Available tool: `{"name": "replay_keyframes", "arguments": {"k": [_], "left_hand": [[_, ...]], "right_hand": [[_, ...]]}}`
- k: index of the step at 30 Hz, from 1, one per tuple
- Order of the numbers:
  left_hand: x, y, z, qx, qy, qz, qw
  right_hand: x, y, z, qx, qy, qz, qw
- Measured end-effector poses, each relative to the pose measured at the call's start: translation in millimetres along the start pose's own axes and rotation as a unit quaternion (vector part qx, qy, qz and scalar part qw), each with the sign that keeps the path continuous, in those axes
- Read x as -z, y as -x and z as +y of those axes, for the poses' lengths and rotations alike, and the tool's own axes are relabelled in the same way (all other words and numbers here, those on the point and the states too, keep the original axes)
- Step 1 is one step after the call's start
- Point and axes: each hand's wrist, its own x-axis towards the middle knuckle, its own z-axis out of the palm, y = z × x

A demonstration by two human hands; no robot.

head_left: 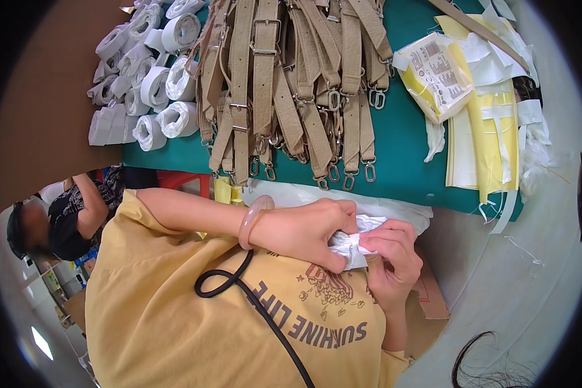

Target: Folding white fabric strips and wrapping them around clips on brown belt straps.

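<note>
Both hands meet just off the near edge of the green-topped table (401, 155), in front of the person's yellow shirt (174, 310), and both are closed on one small bundle of white paper (352, 246): the left hand (307, 233), with a pale pink bangle (252, 220) on its wrist, curls its fingers over the bundle's top and left side, while the right hand (391, 255) pinches the bundle's right end between thumb and fingertips, so the paper is mostly hidden and what it wraps cannot be told. On the table's middle, reaching to its near edge, lies a heap of tan webbing straps (291, 84) with metal buckles and snap hooks dangling over the edge. At the far left corner sits a pile of white paper-wrapped rolls (149, 84), packed close together. Toward the right edge lie yellow and white paper sheets (491, 123) with a clear plastic packet (433, 74) resting on them. A black cord (258, 310) crosses the shirt. Beyond the table's left side another person in a dark patterned top (77, 213) is bent over
</note>
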Motion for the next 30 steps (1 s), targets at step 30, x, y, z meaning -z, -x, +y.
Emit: {"name": "replay_keyframes", "arguments": {"k": [30], "left_hand": [[3,2,-2,0.182,0.107,-0.056,0.976]], "right_hand": [[22,-10,-11,0.034,0.07,-0.067,0.995]]}}
